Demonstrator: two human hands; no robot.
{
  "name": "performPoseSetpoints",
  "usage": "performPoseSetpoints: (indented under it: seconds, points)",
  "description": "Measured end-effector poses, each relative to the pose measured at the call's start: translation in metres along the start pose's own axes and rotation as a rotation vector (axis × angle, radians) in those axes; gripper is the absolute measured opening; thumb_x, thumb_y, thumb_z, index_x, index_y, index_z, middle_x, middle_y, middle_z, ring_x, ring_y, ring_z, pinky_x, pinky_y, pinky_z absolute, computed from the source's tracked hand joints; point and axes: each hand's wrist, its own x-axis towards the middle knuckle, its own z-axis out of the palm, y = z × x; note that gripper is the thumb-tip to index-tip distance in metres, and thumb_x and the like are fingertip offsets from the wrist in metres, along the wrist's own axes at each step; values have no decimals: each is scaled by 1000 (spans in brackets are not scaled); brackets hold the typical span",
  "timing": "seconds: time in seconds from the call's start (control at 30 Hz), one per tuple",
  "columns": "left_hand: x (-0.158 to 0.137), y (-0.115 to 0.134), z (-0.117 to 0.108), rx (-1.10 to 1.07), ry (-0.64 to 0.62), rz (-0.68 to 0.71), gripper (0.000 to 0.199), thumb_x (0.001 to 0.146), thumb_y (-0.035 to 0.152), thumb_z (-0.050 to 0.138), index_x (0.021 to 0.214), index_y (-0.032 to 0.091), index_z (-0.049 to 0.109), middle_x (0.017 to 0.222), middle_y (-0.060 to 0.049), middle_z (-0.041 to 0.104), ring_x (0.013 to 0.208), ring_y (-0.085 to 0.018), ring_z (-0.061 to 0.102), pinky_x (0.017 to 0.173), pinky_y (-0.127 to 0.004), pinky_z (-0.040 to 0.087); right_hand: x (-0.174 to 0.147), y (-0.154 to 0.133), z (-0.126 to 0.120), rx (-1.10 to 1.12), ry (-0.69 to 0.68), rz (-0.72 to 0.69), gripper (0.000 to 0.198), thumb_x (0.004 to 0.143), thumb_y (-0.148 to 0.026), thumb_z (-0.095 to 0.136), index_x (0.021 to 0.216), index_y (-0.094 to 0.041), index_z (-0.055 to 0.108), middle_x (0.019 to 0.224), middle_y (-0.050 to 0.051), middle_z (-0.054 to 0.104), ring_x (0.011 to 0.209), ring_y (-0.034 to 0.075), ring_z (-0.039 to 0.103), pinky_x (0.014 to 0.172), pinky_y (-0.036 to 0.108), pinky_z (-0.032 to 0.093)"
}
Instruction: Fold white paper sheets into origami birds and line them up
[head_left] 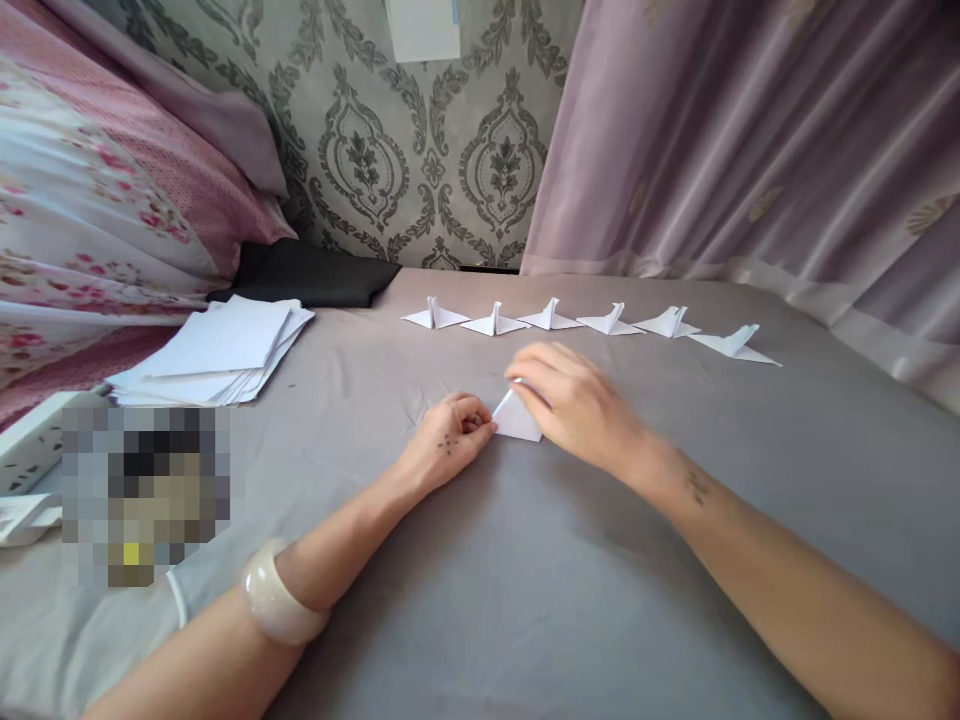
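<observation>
A small folded piece of white paper (519,420) lies on the grey cloth surface, its visible part roughly triangular. My left hand (452,435) pinches its left corner between thumb and curled fingers. Over its upper and right side bends my right hand (574,405), with thumb and fingertips closed at the paper's top point. That hand covers part of the sheet, so its full outline is hidden. Beyond the hands stands a row of several folded white paper birds (551,316), wings spread out and narrow points upright.
A stack of white paper sheets (217,345) lies at the left, before a folded black cloth (307,275). Nearer on that side are a white power strip (37,440) and a pixelated patch. Curtains (720,150) hang at the right, and patterned wallpaper (442,150) covers the back.
</observation>
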Motion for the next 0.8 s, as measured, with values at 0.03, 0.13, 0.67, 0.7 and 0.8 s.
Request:
performPoseSetpoints:
  seconds: [0.03, 0.13, 0.67, 0.7, 0.8]
  points:
    - [0, -1, 0, -14, -4, -7, 12, 82, 28, 57, 77, 18, 62, 93, -3, 59, 73, -13, 60, 72, -26, 49, -13, -1, 3, 33, 82, 123, 23, 93, -17, 40, 99, -18, 63, 100, 8, 63, 96, 19, 55, 86, 33, 43]
    - [-1, -3, 1, -56, -10, -11, 14, 82, 30, 57, 77, 18, 62, 95, -3, 59, 74, -13, 61, 73, -27, 51, -50, -3, 18, 116, 65, 237, 25, 94, -18, 41, 101, -19, 64, 97, 7, 65, 91, 19, 58, 80, 31, 47]
    - [-3, -2, 5, -31, 83, -22, 16, 82, 30, 59, 77, 17, 67, 102, -6, 56, 69, -10, 60, 71, -28, 54, -75, -27, 32, -65, -143, 231, 38, 94, -26, 39, 122, -10, 58, 110, 15, 59, 96, 26, 53, 82, 42, 48]
    - [-3, -2, 5, -7, 87, -31, 16, 82, 29, 59, 77, 17, 68, 103, -6, 55, 67, -10, 58, 71, -29, 54, -74, -29, 32, -86, -148, 229, 39, 95, -27, 38, 124, -9, 57, 109, 15, 59, 95, 26, 53, 81, 42, 47]
    - [-3, -3, 5, 57, 81, -42, 15, 82, 28, 59, 78, 18, 70, 104, -6, 54, 63, -9, 55, 71, -30, 53, -71, -34, 34, -138, -166, 225, 41, 95, -29, 37, 125, -8, 57, 103, 15, 61, 89, 25, 53, 77, 42, 45]
